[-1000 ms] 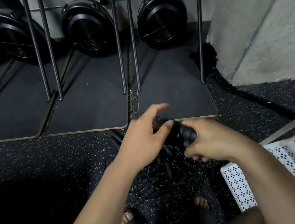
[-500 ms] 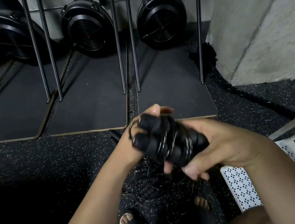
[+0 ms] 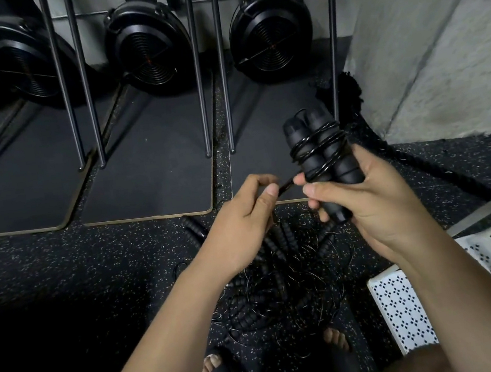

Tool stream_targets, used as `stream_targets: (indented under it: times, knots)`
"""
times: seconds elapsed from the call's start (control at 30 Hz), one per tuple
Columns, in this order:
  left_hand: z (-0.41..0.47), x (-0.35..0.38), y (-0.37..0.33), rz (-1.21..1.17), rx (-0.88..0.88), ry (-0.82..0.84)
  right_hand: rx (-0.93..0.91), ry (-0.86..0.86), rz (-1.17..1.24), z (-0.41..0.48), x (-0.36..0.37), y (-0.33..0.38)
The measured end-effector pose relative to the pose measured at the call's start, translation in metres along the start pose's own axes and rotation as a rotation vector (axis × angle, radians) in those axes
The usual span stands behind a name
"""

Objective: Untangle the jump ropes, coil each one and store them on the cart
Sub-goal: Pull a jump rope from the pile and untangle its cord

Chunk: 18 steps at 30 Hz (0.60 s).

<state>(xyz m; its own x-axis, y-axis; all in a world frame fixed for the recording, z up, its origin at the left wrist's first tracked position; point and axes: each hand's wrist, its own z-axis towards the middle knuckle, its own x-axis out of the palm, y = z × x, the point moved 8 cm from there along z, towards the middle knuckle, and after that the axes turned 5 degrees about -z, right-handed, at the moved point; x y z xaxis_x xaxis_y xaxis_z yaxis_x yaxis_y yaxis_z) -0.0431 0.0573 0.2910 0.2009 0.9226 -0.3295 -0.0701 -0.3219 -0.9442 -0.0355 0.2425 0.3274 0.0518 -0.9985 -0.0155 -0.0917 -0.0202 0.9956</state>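
I see the white perforated cart [image 3: 400, 306] at lower right. The tangled pile of jump ropes [image 3: 283, 285] lies on the speckled floor, below both hands. The right hand [image 3: 378, 204] curls round the lower half of two black handles [image 3: 322, 158], with cord wound about them above the fingers. The left hand [image 3: 241, 226] pinches the cord's loose end [image 3: 285, 186] just beside the right fingertips.

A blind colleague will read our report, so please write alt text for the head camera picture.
The right hand grips two black jump rope handles bound together by their cord, while the left hand pinches the cord's loose end. Below them a tangled pile of jump ropes lies on the floor, with a white cart at the right.
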Motion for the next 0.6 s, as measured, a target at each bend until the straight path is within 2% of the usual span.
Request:
stream_targets:
  times: [0.13,0.3,0.37,0.5,0.6]
  knots:
    - [-0.004,-0.006,-0.009,0.038,0.037,-0.041,0.05,-0.133,-0.314,-0.001,-0.009,-0.008]
    - [-0.009,-0.018,-0.021,0.039,0.078,-0.115,0.109,-0.152,-0.627,0.003,-0.015,-0.02]
    - [-0.011,-0.026,-0.025,0.026,0.087,-0.139,0.186,-0.021,-0.655,0.002,-0.01,-0.029]
    - [-0.011,-0.029,-0.022,0.006,0.081,-0.119,0.333,0.374,-0.666,-0.012,0.019,-0.055]
    - [-0.01,-0.027,-0.019,-0.003,0.078,-0.09,0.381,0.587,-0.638,-0.024,0.033,-0.057]
